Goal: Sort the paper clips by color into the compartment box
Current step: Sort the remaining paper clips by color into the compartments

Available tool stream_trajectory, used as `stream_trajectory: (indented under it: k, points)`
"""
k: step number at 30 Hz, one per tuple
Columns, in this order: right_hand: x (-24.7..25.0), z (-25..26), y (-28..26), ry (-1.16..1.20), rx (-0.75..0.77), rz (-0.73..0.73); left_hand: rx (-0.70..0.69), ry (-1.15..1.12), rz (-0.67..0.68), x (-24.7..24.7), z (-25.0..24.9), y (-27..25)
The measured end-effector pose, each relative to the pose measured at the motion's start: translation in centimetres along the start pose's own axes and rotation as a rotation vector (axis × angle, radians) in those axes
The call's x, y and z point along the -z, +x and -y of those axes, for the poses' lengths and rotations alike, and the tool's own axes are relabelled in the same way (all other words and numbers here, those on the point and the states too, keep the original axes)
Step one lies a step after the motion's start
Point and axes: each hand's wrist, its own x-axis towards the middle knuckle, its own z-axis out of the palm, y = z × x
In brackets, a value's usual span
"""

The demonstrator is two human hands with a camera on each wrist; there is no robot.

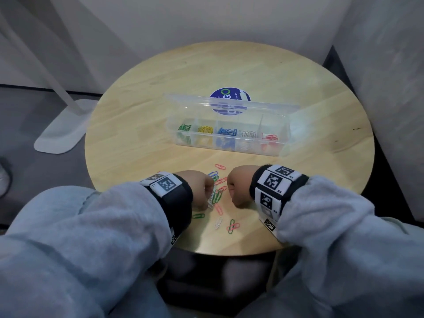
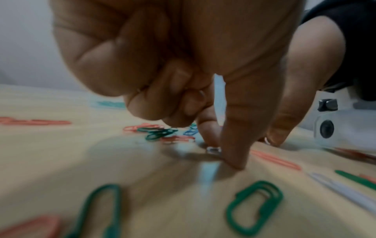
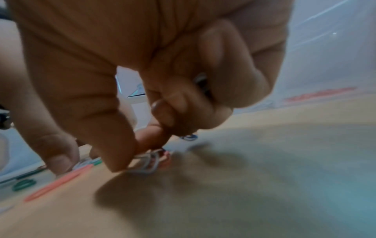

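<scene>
Grey sleeves (image 1: 96,226) nearest, left hand (image 1: 197,188) pinching a white paper clip (image 1: 211,198), right hand (image 1: 239,185) pinching a grey clip (image 3: 149,162) on the table (image 1: 160,92), loose clips (image 1: 221,196) between them, compartment box (image 1: 229,136) farther off, colours sorted inside.

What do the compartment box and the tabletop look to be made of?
Compartment box: clear glossy plastic, probably rigid; the clips inside and the sticker behind its lid show through, and its walls catch glare.
Tabletop: light wood or wood veneer, with visible grain lines and a smooth satin finish. Which of the two, I cannot tell.
</scene>
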Motion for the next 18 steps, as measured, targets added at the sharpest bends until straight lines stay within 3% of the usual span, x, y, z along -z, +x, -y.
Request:
stream_trajectory:
  k: [4,7,9,11,15,18]
  points:
    - [0.3,-1.2,-0.7,0.202,-0.029,0.016,0.003,-0.014,0.02,0.1,0.1,0.2]
    - [1.2,-2.3,-0.7,0.428,-0.025,0.019,0.011,-0.163,0.055,0.4,1.1,0.1]
    - [1.4,-3.0,-0.5,0.624,-0.014,0.033,0.024,-0.406,0.106,1.0,1.8,0.0]
    - [1.5,-3.4,-0.2,0.832,0.007,0.056,0.073,-0.794,0.111,2.1,2.5,-0.3]
    - [1.5,-3.6,0.1,1.222,0.027,0.073,0.132,-1.49,-0.08,4.7,4.8,-0.9]
    - [1.9,-3.3,0.5,1.338,0.001,0.089,0.106,-1.675,-0.225,6.3,6.8,-1.5]
